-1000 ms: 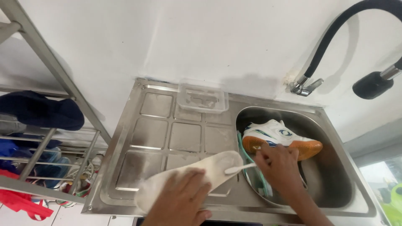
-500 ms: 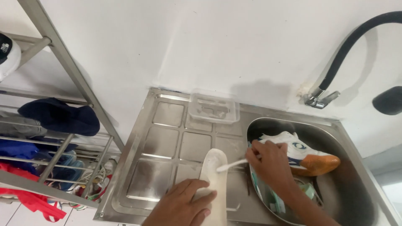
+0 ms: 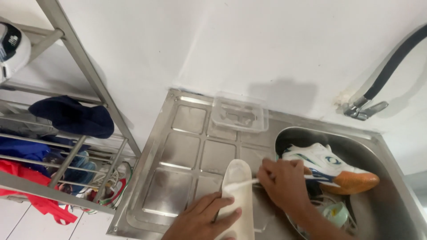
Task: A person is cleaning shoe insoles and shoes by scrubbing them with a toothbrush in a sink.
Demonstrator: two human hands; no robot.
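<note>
Two hands at the steel sink. Far left, a metal rack (image 3: 75, 146) holds dark and red clothes. On the drainboard (image 3: 187, 151), my left hand (image 3: 202, 218) lies flat, fingers spread, pressing a white insole (image 3: 238, 195) down. A clear plastic tray (image 3: 240, 113) sits behind, against the wall. My right hand (image 3: 284, 182) is closed around a white brush handle (image 3: 242, 184), its tip on the insole. Right, in the basin (image 3: 391, 204), a white sneaker (image 3: 329, 166) with an orange sole lies on its side.
</note>
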